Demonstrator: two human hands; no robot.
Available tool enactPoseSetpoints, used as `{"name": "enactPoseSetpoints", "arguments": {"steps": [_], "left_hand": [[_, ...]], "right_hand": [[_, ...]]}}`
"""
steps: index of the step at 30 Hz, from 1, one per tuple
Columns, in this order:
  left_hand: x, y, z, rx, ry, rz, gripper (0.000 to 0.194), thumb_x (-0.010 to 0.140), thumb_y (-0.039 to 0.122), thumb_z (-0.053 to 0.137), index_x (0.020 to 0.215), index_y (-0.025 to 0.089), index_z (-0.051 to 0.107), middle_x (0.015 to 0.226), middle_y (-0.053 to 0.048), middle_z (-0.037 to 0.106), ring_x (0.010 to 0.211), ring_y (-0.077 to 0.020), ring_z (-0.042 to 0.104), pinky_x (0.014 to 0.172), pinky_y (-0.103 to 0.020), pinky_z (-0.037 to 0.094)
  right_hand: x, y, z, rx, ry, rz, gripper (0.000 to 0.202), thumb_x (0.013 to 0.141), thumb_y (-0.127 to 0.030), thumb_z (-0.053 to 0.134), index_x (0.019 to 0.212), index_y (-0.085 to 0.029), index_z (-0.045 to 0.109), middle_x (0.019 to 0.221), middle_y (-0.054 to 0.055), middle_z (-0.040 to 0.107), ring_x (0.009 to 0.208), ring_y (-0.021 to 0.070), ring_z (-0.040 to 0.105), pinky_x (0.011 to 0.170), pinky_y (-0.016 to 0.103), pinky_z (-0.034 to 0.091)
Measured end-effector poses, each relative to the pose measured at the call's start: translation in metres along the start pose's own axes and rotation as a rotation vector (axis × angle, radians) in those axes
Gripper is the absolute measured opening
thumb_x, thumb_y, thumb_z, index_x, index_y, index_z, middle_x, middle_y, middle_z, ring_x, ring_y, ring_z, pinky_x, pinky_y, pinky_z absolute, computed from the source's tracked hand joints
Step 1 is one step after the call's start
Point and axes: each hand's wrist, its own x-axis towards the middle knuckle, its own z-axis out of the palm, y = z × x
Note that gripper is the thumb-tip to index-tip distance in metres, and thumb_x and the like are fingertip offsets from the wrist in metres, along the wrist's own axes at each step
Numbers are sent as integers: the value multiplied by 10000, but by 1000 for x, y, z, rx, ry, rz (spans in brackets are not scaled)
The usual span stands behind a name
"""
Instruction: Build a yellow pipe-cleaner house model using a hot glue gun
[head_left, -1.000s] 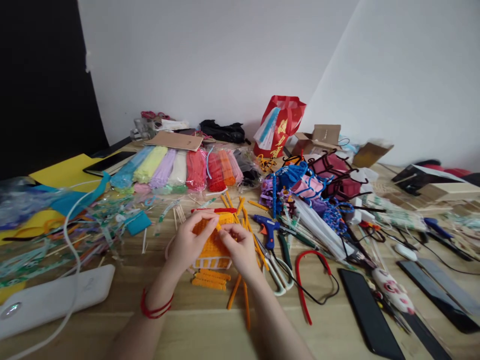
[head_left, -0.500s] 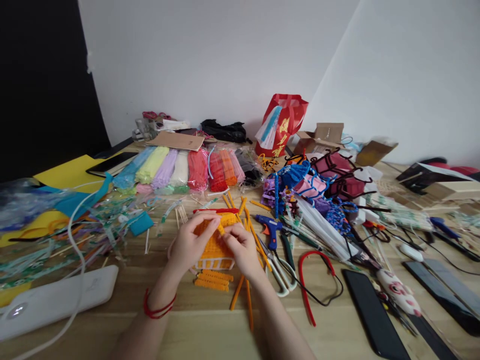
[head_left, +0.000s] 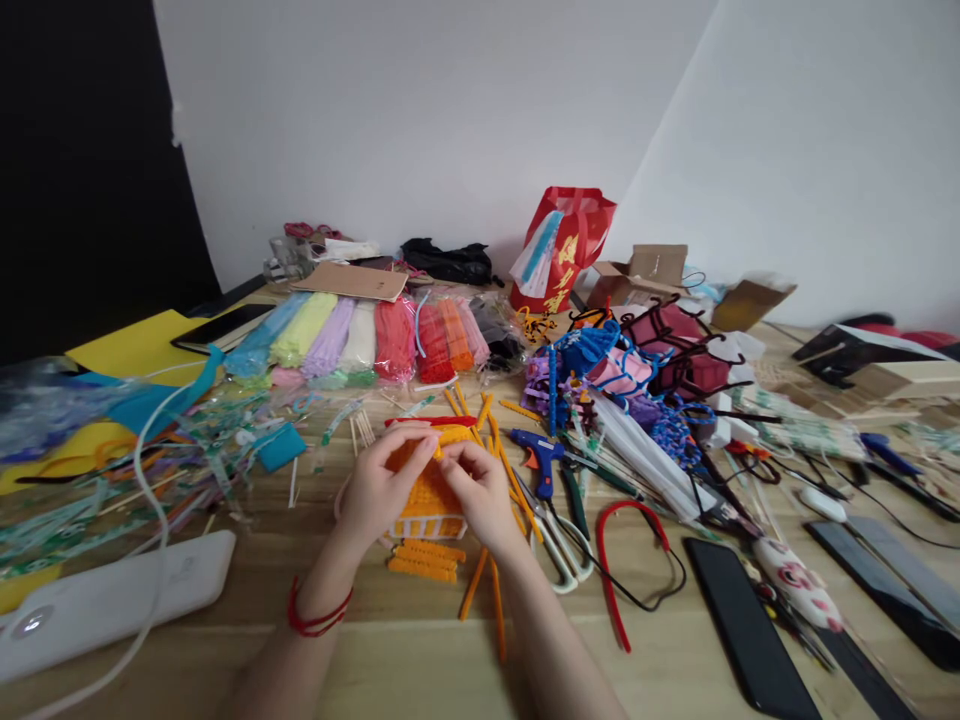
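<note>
My left hand (head_left: 390, 490) and my right hand (head_left: 478, 492) meet at the fingertips, both pinching a short orange pipe cleaner (head_left: 439, 453) that the fingers mostly hide. Under them stands an orange boxy piece (head_left: 427, 495) that looks made of rows of pipe cleaner, with a white-barred lower edge (head_left: 429, 527). In front of it lie several crimped orange pipe cleaner strips (head_left: 424, 562). Straight orange pipe cleaners (head_left: 499, 605) lie beside and beneath my right wrist. A red pipe cleaner (head_left: 431, 422) shows just behind my fingers.
Right of my hands are a blue glue gun (head_left: 544, 458), white-handled scissors (head_left: 562, 570), a bent red pipe cleaner (head_left: 611, 580) and a black phone (head_left: 746, 630). Bagged coloured pipe cleaners (head_left: 360, 335) lie behind. At left, a cable crosses a white device (head_left: 127, 590).
My right fingertips have shifted slightly up and left, nearer my left fingertips. Less of the orange pipe cleaner shows between them. The surrounding things stay where they were.
</note>
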Motion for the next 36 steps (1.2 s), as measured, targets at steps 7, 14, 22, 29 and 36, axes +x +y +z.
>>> {"name": "enactPoseSetpoints", "arguments": {"steps": [7,14,22,29,36], "left_hand": [[0,-2,0,-7,14,-6,187,851,360,596,865,196,685,954,-54,704,941,-197,640,909,-331,500],[0,-2,1,-47,20,-56,258,865,412,564,879,187,690,980,-70,708,968,-211,639,920,-342,500],[1,-1,0,-5,15,-41,266,866,423,561,872,188,685,962,-68,710,950,-210,642,922,-352,500],[0,0,1,17,25,-20,258,865,415,562,881,191,688,961,-64,711,952,-211,644,912,-343,505],[0,-5,1,17,29,-21,237,873,389,561,890,187,684,977,-66,705,955,-204,639,917,-339,498]], "right_hand": [[0,-1,-3,-22,-12,24,201,765,-365,635,784,-167,667,729,5,623,687,136,535,672,252,423],[6,-8,1,9,5,31,227,750,-392,646,781,-171,686,748,29,672,693,158,579,690,278,459],[7,-19,16,13,149,77,109,657,-287,607,649,-179,622,597,-22,567,594,121,472,578,232,398],[3,-18,11,40,123,93,157,675,-320,607,687,-175,665,654,-2,639,653,148,550,678,264,445],[7,-26,4,73,-18,170,180,678,-343,628,617,-180,673,625,6,665,610,147,566,666,269,443]]}}
